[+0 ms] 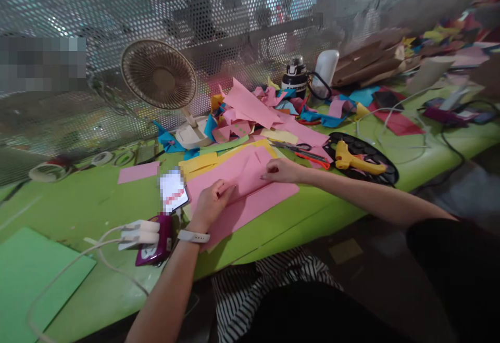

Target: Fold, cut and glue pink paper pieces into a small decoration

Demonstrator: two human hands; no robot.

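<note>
Pink paper lies on the green table in front of me, its near edge lifted between my two hands. My left hand, with a white band on the wrist, pinches that edge at the left. The same edge is held further right by my right hand, fingers pressed together. Beneath it a second pink sheet lies flat, reaching toward the table's front. Yellow paper shows under the far side. Left of my left hand is a lit phone. Scissors lie beyond my right hand.
A fan stands at the back before a perforated metal screen. Paper scraps are heaped behind the sheets. At right, a yellow glue gun rests on a black tray. White chargers with cables sit at left, near green paper.
</note>
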